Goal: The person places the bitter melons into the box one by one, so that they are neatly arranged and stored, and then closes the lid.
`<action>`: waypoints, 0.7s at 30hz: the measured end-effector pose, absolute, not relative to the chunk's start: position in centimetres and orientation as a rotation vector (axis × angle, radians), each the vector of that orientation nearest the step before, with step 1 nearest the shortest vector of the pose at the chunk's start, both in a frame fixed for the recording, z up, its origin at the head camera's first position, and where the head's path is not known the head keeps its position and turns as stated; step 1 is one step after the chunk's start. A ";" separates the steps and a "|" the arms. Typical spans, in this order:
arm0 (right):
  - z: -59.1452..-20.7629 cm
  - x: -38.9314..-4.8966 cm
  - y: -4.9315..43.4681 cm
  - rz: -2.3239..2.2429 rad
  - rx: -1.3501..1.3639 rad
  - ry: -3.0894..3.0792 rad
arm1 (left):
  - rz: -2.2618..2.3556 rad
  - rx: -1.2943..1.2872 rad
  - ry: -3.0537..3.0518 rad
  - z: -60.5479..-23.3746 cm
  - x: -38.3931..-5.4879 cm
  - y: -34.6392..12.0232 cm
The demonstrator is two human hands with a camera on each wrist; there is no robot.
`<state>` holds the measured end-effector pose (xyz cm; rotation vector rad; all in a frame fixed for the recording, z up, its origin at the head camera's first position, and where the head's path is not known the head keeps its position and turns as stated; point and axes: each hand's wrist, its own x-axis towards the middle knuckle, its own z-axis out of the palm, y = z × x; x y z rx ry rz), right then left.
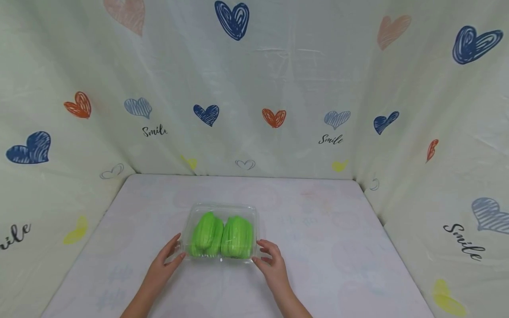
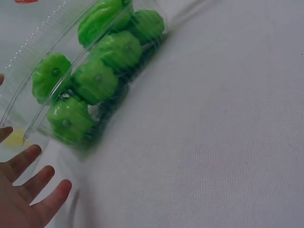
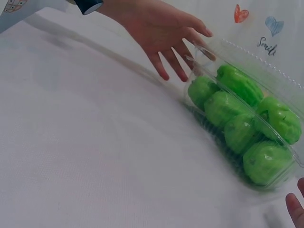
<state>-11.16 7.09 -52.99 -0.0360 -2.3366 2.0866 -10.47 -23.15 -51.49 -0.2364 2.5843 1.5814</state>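
A clear plastic clamshell box (image 1: 220,207) stands on the white-covered table, its lid down. Inside are several bright green ribbed vegetables (image 1: 237,236), stacked in two groups; the wrist views show their rounded ends, some with a small button-like stem mark. My left hand (image 1: 165,260) is at the left side of the box, fingers spread and fairly straight. On the opposite side, my right hand (image 1: 272,263) has its fingertips close to the box's right wall, fingers loosely extended. Whether the fingertips touch the plastic I cannot tell.
The white tabletop (image 1: 326,256) extends around the box on all sides. A pale curtain (image 1: 294,79) printed with hearts and "Smile" encloses the back and both sides. A dark sleeve cuff (image 3: 89,4) shows in the right wrist view.
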 end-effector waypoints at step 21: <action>-54.2 -11.1 7.0 2.206 -0.179 -2.265 | 1.700 -0.327 2.535 -52.4 -10.0 -23.2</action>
